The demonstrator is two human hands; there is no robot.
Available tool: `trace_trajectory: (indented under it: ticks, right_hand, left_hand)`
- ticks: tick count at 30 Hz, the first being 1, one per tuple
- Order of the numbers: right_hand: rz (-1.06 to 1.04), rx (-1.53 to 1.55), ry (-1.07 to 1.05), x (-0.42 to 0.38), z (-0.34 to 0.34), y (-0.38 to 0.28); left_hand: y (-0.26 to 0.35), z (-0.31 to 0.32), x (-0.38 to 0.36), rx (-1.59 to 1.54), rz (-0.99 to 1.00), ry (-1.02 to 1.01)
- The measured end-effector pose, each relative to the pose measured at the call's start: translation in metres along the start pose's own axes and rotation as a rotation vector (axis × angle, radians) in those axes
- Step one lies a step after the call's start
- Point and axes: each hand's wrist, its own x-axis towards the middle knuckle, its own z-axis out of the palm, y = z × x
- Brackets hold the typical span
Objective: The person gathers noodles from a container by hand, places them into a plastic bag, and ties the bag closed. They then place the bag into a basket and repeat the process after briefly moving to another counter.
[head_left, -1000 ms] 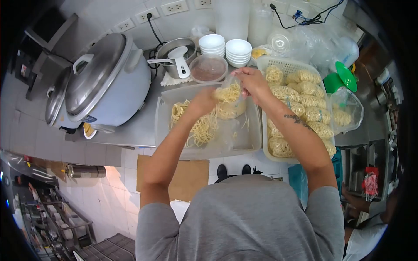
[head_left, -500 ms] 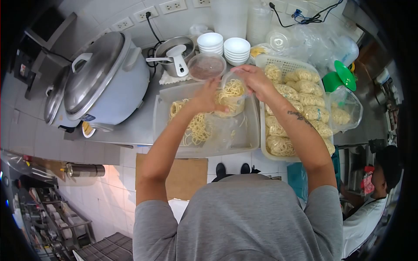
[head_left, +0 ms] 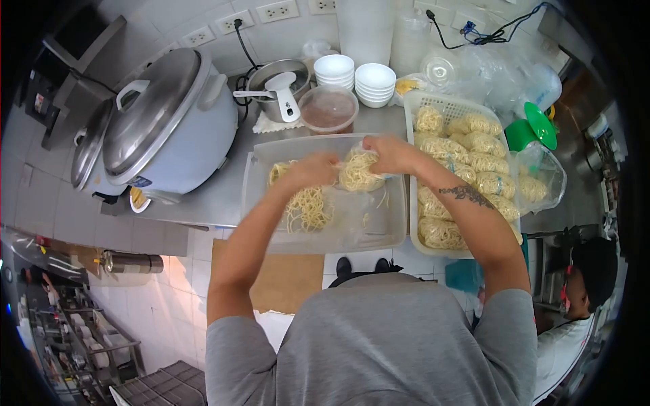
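A clear plastic bag of noodles (head_left: 359,170) hangs over the right half of a translucent tub (head_left: 396,227). My right hand (head_left: 389,155) is closed on the bag's upper right edge. At the bag's left side is my left hand (head_left: 318,169), its fingers closed on the plastic. Loose noodles (head_left: 309,208) lie in the left part of the tub, below my left hand. To the right, a cream perforated basket (head_left: 411,128) holds several bagged noodle portions (head_left: 490,162).
Behind the tub stand a lidded round container (head_left: 329,108), a metal pot (head_left: 298,74) with a white scoop, and stacked white bowls (head_left: 374,81). Large cookers (head_left: 176,122) stand left. A green container (head_left: 520,134) is at right. Another person (head_left: 565,345) is at lower right.
My left hand has gone from spread fingers to closed at the bag. My right hand is lower, and the bag has been drawn in more compactly between both hands. The view has shifted slightly.
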Motion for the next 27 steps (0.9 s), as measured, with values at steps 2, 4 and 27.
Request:
trace_trajectory:
  ticks: [2,4,27]
  right_hand:
    - [0.018,-0.015,0.016,-0.002,0.004,0.002]
    - [0.059,-0.008,0.011,-0.002,0.003,-0.002]
    - [0.28,0.598,0.089,-0.012,-0.036,-0.003]
  left_hand:
    - [0.023,-0.055,-0.038,-0.127,0.043,0.074]
    - [0.062,-0.099,-0.079,-0.217,0.164,0.215]
    - [0.135,-0.21,-0.164,-0.654,0.739,0.778]
